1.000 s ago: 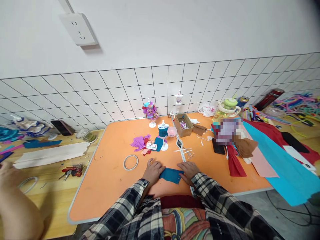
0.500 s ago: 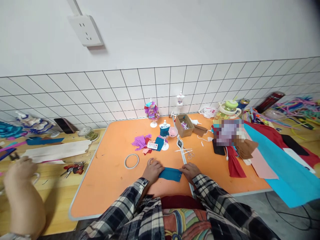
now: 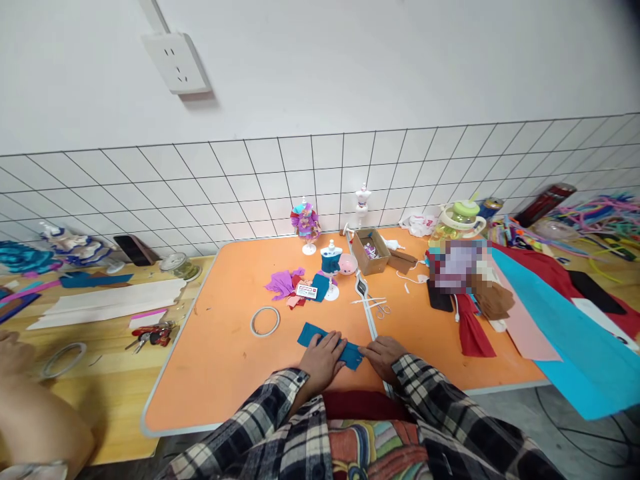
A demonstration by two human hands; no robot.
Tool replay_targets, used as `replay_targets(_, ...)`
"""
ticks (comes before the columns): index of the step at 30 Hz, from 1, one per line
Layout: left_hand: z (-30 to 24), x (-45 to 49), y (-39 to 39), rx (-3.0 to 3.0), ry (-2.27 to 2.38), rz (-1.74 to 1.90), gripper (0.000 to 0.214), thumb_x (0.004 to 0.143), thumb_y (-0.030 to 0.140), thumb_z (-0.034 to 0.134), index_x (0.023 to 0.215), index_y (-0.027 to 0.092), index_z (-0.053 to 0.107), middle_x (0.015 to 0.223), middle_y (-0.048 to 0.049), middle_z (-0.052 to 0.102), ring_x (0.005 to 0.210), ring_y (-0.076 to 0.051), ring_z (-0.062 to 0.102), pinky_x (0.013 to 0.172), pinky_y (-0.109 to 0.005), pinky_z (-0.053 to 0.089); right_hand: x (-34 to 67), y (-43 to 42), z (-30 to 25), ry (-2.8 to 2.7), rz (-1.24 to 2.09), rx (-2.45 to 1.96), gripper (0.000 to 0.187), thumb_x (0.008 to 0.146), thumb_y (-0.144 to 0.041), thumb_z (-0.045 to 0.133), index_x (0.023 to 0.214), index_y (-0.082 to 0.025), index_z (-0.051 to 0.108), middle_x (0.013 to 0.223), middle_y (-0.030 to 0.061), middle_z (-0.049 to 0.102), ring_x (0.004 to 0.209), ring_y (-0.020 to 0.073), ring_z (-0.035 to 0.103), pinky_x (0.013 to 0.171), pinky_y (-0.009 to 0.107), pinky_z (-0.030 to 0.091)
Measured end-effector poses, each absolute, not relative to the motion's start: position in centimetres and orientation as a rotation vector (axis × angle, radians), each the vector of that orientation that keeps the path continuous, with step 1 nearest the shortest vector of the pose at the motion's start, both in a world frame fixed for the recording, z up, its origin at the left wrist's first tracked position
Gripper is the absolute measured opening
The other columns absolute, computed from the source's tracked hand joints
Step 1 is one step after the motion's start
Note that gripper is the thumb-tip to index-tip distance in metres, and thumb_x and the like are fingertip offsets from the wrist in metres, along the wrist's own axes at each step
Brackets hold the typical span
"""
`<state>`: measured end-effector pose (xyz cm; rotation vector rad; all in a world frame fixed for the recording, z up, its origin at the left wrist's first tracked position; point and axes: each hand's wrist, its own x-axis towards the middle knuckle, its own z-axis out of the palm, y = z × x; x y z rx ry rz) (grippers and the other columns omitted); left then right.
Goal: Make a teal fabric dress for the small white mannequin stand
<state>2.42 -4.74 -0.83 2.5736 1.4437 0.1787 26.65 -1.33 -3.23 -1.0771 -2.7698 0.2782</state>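
A teal strip (image 3: 353, 357) of crepe-like material lies slanted on the orange table in front of me. My left hand (image 3: 323, 358) rests across its middle, fingers stretched out and pressing it flat. At the strip's right end, my right hand (image 3: 384, 357) pinches the edge between thumb and fingertips. Beyond the hands stands a small dress form (image 3: 331, 261) in a teal bodice. Beside its base are purple scraps (image 3: 284, 283), a teal scrap (image 3: 320, 285) and a white labelled packet (image 3: 307, 291).
A tape ring (image 3: 253, 325) lies to the left, small scissors (image 3: 383, 309) ahead right. Farther back are a cardboard box (image 3: 371, 257), a pink bowl (image 3: 349, 265) and a purple-dressed form (image 3: 305, 223). Coloured sheets (image 3: 565, 327) overhang the right side. Another person's arm (image 3: 35, 413) is at far left.
My left hand has moved right from the strip's left end onto its middle. The strip now lies more slanted, its left part exposed. The other person's hand has drawn back left.
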Motion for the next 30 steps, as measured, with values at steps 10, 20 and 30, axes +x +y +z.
replay_targets(10,0.4,-0.8,-3.1,2.726,1.303,0.184,0.062,0.09,0.053,0.045,0.146,0.033,0.027,0.151,-0.0044,0.035,0.134,-0.026,0.034,0.107,-0.043,0.023,26.5,-0.7,-3.5,-2.807,0.306,-0.902,0.03,0.09,-0.021,0.045,0.111,-0.025,0.066,0.082,0.0079,0.063,0.077,0.0186,0.05,0.071,0.031,0.038)
replay_targets(20,-1.2,-3.4,0.1,2.682,1.343,0.116,0.054,0.095,0.044,0.039,0.146,0.031,0.027,0.148,-0.0029,0.04,0.14,-0.024,0.023,0.112,-0.048,0.013,22.7,2.3,-2.2,-2.78,0.402,-0.887,0.049,0.082,-0.014,0.042,0.13,-0.014,0.053,0.124,0.0137,0.057,0.112,0.0248,0.048,0.095,0.041,0.037)
replay_targets(30,-1.6,-5.8,2.2,2.714,1.087,0.103,0.065,0.092,0.051,0.041,0.149,0.031,0.018,0.151,-0.0022,0.036,0.142,-0.025,0.021,0.115,-0.049,0.0,22.5,2.2,-5.4,-2.923,0.416,-0.609,0.048,0.088,-0.02,0.041,0.135,-0.023,0.049,0.137,0.0063,0.052,0.129,0.0232,0.042,0.103,0.043,0.034)
